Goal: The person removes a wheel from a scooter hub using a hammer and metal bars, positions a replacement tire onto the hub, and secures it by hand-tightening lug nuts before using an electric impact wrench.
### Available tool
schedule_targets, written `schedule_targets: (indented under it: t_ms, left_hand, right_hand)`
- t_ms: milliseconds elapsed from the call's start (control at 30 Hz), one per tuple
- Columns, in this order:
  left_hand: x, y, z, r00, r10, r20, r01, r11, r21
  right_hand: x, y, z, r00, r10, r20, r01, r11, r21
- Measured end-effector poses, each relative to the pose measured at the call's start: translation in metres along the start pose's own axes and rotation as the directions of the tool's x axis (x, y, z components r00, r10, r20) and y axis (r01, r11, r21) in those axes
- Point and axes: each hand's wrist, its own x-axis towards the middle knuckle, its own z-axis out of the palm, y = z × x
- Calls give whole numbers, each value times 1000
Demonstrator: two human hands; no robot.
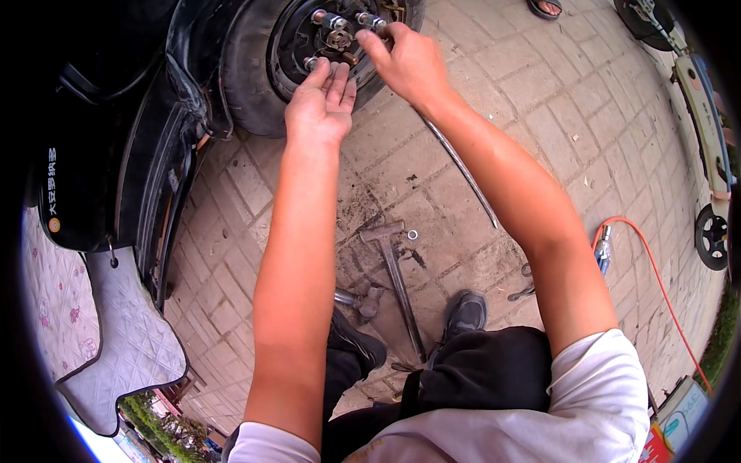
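A wheel (247,77) with studs and metal fittings on its exposed hub (338,40) is at the top. My left hand (318,104), palm up and fingers loosely apart, touches the lower stud area with its thumb. My right hand (403,63) has thumb and forefinger closed around the upper right stud (367,18); the fingertips are partly hidden. A long metal bar (463,174) lies below my right forearm. On the paving are a T-shaped metal tool (398,278), a washer (412,234) and a hammer-like tool (367,301), partly behind my left arm.
A black vehicle body (108,177) and quilted covers (131,339) occupy the left. A scooter (706,131) stands at right. An air tool (604,247) with an orange hose (656,262) lies beside my right arm. Another person's sandaled foot (546,8) is at top.
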Motion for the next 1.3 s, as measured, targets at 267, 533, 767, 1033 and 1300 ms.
schedule_targets:
  t_ms: [267, 533, 767, 1033, 1300]
  left_hand:
    - [8, 0, -9, 1000, -18, 20, 19, 997, -69]
    - [-6, 7, -20, 962, -54, 268, 52, 999, 13]
    - [-44, -22, -71, 978, -27, 207, -42, 945, 324]
    - [75, -31, -250, 946, 312, 82, -122, 108, 987]
    - [147, -7, -253, 771, 217, 599, -376, -604, 703]
  right_hand:
    - [-20, -13, 46, 887, -460, -41, 461, 887, 23]
    - [-23, -17, 50, 938, -309, -159, 334, 929, 162]
    - [-25, -8, 55, 881, -407, -241, 437, 895, 87]
    - [-23, -19, 58, 961, -237, -143, 246, 968, 44]
    - [-16, -27, 59, 997, 58, 56, -73, 947, 313]
